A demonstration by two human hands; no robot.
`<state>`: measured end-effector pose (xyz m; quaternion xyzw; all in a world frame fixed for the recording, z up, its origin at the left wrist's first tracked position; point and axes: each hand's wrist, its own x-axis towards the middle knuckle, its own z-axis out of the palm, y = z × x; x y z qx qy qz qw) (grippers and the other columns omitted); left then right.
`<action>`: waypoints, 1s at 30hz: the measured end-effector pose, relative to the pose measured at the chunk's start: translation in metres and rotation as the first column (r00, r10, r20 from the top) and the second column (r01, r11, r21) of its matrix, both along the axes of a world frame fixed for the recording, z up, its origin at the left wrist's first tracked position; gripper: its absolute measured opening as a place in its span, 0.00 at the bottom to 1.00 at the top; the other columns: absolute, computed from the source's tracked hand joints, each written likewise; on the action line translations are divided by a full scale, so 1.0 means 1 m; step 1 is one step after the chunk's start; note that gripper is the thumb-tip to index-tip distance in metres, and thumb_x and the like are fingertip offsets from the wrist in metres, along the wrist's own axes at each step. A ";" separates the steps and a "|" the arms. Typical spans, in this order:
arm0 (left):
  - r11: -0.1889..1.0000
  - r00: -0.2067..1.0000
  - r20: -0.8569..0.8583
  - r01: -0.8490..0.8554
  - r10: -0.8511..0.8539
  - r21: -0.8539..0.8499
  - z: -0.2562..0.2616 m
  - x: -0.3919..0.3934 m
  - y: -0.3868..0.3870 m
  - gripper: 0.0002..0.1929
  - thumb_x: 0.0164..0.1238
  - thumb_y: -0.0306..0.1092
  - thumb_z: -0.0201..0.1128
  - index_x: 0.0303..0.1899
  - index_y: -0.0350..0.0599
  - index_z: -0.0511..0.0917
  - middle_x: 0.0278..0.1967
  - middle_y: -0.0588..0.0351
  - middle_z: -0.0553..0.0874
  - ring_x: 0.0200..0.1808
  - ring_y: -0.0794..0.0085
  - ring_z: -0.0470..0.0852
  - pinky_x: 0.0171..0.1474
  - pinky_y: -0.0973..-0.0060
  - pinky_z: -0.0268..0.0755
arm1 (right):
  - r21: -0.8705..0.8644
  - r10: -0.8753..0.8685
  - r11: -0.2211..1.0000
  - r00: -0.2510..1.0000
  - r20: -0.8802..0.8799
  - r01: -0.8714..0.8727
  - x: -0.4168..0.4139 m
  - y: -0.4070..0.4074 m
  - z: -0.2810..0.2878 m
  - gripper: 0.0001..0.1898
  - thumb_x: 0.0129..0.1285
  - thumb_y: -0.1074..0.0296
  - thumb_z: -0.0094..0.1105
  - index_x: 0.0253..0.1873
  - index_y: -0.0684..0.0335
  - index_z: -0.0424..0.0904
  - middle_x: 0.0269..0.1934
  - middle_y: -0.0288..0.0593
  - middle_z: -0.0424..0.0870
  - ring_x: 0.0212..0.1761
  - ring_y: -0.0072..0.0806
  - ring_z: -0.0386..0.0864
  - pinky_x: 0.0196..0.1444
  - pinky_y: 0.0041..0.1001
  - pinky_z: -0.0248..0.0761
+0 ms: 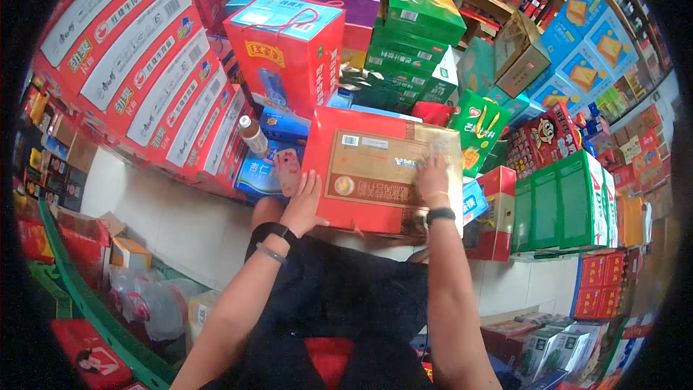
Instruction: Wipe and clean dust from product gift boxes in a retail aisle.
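Note:
A large red and gold cardboard gift box [360,216] lies tilted before me, close to my lap. My left hand [303,203] holds its near left corner, with the fingers along the left edge and the thumb by the near edge. On the gold right part of the top rests my right hand [433,176], slightly blurred and gripping nothing that I can see. Just left of the box, a phone in a pink patterned case [287,170] leans on blue cartons [257,173]. A capped drink bottle [253,135] stands behind the phone.
Stacked red and white noodle cartons [157,70] wall off the left. Beyond the box stand a red carton with a cord handle [287,59] and green juice cartons [411,38]. Green-wrapped packs [557,211] sit at right. Plastic bags [162,303] lie behind a green rail [81,303] at lower left.

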<state>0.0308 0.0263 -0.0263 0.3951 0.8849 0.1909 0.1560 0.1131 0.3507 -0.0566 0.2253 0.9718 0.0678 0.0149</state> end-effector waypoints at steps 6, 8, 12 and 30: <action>1.000 1.000 0.001 0.002 -0.002 -0.012 0.005 0.001 0.000 0.58 0.36 0.40 0.78 0.68 0.27 0.48 0.70 0.32 0.48 0.74 0.45 0.44 0.73 0.61 0.46 | -0.007 0.332 0.935 0.883 -0.331 -0.354 -0.051 -0.120 -0.019 0.26 0.60 0.71 0.50 0.65 0.63 0.64 0.68 0.53 0.60 0.66 0.46 0.63 0.63 0.36 0.64; 0.999 1.000 0.027 -0.010 0.011 -0.047 0.003 0.000 -0.010 0.59 0.38 0.40 0.78 0.69 0.27 0.46 0.71 0.32 0.46 0.74 0.45 0.41 0.74 0.61 0.43 | -0.290 0.357 0.831 0.854 -0.378 -0.476 -0.024 -0.167 0.016 0.27 0.59 0.73 0.51 0.65 0.65 0.64 0.69 0.53 0.58 0.67 0.46 0.62 0.65 0.39 0.61; 1.000 0.999 0.044 0.015 -0.014 -0.015 0.006 0.005 -0.006 0.59 0.39 0.40 0.78 0.69 0.28 0.44 0.71 0.31 0.45 0.74 0.45 0.39 0.74 0.61 0.42 | -0.177 0.557 0.744 0.745 -0.368 -0.644 0.044 -0.152 0.022 0.29 0.59 0.73 0.51 0.67 0.68 0.60 0.70 0.56 0.55 0.71 0.45 0.57 0.66 0.41 0.58; 0.999 0.999 0.030 -0.045 0.045 0.017 -0.003 0.004 -0.002 0.57 0.38 0.38 0.78 0.68 0.27 0.47 0.71 0.33 0.47 0.74 0.47 0.43 0.74 0.59 0.43 | -0.176 0.168 0.966 0.977 -0.131 -0.190 -0.084 -0.102 0.028 0.26 0.63 0.66 0.46 0.66 0.67 0.63 0.68 0.52 0.61 0.73 0.45 0.52 0.72 0.39 0.50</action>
